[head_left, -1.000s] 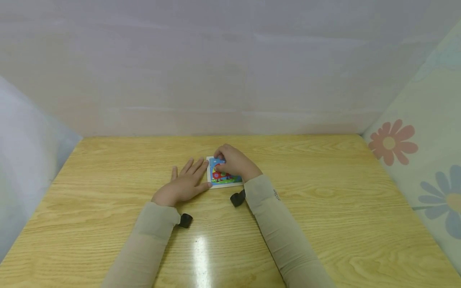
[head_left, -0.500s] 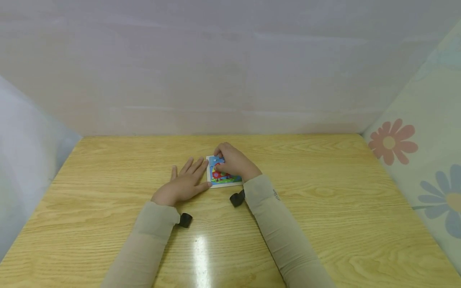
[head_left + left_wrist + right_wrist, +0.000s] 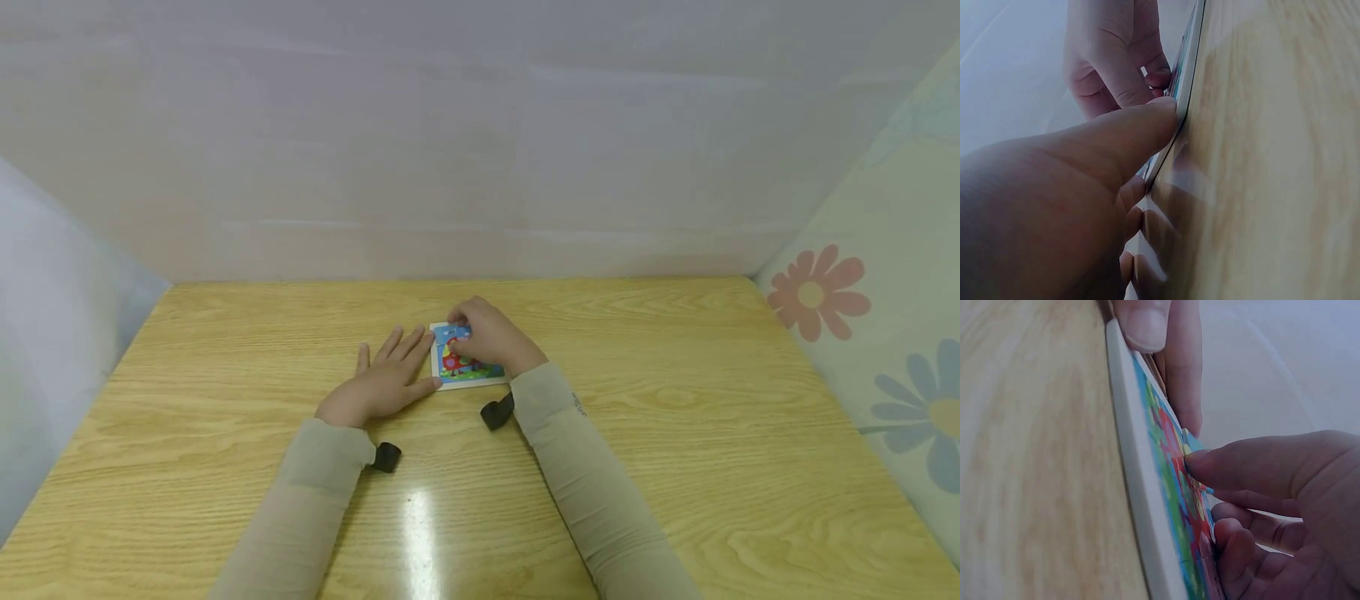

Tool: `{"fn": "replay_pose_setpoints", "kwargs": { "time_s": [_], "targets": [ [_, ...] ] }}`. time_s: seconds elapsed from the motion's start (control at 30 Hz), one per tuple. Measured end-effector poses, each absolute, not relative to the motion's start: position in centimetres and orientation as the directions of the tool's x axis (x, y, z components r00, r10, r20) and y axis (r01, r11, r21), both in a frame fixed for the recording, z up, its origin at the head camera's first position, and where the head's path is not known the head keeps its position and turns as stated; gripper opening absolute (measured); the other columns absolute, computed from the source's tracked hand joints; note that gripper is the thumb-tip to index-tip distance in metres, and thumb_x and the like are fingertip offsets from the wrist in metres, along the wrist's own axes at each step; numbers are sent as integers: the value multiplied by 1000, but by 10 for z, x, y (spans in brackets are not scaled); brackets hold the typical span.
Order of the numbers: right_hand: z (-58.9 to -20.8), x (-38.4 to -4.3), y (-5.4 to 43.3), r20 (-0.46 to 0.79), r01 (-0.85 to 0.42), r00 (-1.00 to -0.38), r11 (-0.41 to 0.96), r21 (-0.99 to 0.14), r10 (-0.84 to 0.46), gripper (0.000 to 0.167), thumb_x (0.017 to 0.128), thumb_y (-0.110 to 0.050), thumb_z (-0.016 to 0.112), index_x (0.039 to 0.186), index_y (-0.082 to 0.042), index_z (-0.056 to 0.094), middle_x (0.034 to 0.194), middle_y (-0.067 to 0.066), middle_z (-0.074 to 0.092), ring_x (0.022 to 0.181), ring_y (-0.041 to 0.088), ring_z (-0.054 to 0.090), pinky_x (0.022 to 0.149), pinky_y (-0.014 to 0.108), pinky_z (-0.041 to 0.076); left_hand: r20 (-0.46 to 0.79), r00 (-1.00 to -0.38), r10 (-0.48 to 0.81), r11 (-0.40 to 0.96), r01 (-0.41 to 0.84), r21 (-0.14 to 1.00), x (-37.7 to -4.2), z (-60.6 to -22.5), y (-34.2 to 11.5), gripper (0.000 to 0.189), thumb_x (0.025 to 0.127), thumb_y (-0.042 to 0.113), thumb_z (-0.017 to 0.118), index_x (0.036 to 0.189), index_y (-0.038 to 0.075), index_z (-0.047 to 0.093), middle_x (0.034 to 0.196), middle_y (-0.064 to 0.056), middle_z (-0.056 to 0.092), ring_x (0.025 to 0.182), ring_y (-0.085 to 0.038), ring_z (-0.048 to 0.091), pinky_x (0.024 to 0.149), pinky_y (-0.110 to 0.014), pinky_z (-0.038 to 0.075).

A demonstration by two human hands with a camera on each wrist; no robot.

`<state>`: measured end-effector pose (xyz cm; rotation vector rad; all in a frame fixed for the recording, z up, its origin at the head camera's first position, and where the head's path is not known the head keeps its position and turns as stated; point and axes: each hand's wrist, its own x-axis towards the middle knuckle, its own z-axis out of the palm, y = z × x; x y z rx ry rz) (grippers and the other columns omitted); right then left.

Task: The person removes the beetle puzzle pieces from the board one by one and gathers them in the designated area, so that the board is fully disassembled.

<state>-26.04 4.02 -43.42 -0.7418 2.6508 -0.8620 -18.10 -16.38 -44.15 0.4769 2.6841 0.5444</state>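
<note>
A small jigsaw puzzle (image 3: 471, 377) with a white frame and a bright red, green and blue picture lies flat on the wooden table. My left hand (image 3: 378, 387) rests at its left side, fingers spread and straight. In the left wrist view the left thumb (image 3: 1141, 125) touches the frame's near corner. Over the puzzle, my right hand (image 3: 491, 337) has curled fingers. The right wrist view has its thumb (image 3: 1235, 465) pinching a puzzle piece (image 3: 1190, 441) whose edge stands slightly above the picture. The right hand hides the picture's upper right part.
Bare wood of the table (image 3: 675, 433) surrounds the puzzle. Behind the table's far edge rises a pale wall covering (image 3: 465, 150), and a flower-patterned sheet (image 3: 885, 292) borders the right side. Black wrist straps (image 3: 387, 457) protrude from both sleeves.
The right hand has shifted only very slightly over the puzzle, its fingers still curled at the upper part. The left hand has stayed in place at the frame.
</note>
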Motion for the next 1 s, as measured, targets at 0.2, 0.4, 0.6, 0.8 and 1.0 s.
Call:
{"fn": "replay_pose_setpoints", "kwargs": {
  "time_s": [0.2, 0.4, 0.6, 0.8, 1.0],
  "targets": [
    [-433, -262, 42, -90, -391, -834, 699, -598, -544, 38, 94, -19, 74, 128, -5, 66, 122, 8, 57, 112, 22, 56, 105, 38, 46, -264, -879, 397, 859, 254, 444, -180, -438, -164, 80, 105, 54, 44, 165, 16, 7, 171, -8, 0, 155, -37, -10, 111, -75, -12],
    [-431, -262, 42, -85, -357, -849, 684, -637, -522, 29, 97, -17, 70, 124, -7, 66, 120, 8, 58, 109, 22, 57, 100, 37, 49, -280, -878, 388, 862, 239, 447, -184, -446, -167, 82, 103, 59, 43, 165, 20, 4, 171, -3, -3, 155, -33, -13, 111, -73, -15],
    [-435, -259, 39, -66, -292, -880, 647, -705, -469, 18, 103, -15, 61, 119, -9, 67, 115, 6, 63, 105, 21, 60, 93, 37, 53, -284, -880, 382, 869, 238, 433, -181, -442, -166, 81, 105, 56, 43, 165, 17, 6, 171, -7, -2, 155, -36, -11, 111, -74, -13],
    [-434, -254, 39, -71, -210, -910, 603, -770, -408, 13, 103, -15, 59, 112, -12, 68, 108, 3, 65, 97, 19, 61, 79, 32, 55, -274, -881, 384, 866, 241, 439, -179, -441, -165, 80, 105, 55, 43, 165, 16, 7, 171, -8, 0, 155, -38, -10, 111, -75, -12],
    [-435, -256, 43, -115, -102, -923, 522, -847, -367, 11, 103, -17, 61, 109, -13, 69, 98, 4, 66, 77, 19, 61, 56, 27, 53, -275, -882, 384, 866, 240, 438, -179, -441, -164, 80, 105, 55, 43, 165, 17, 6, 171, -6, 0, 155, -36, -10, 111, -74, -13]
  ]
}}
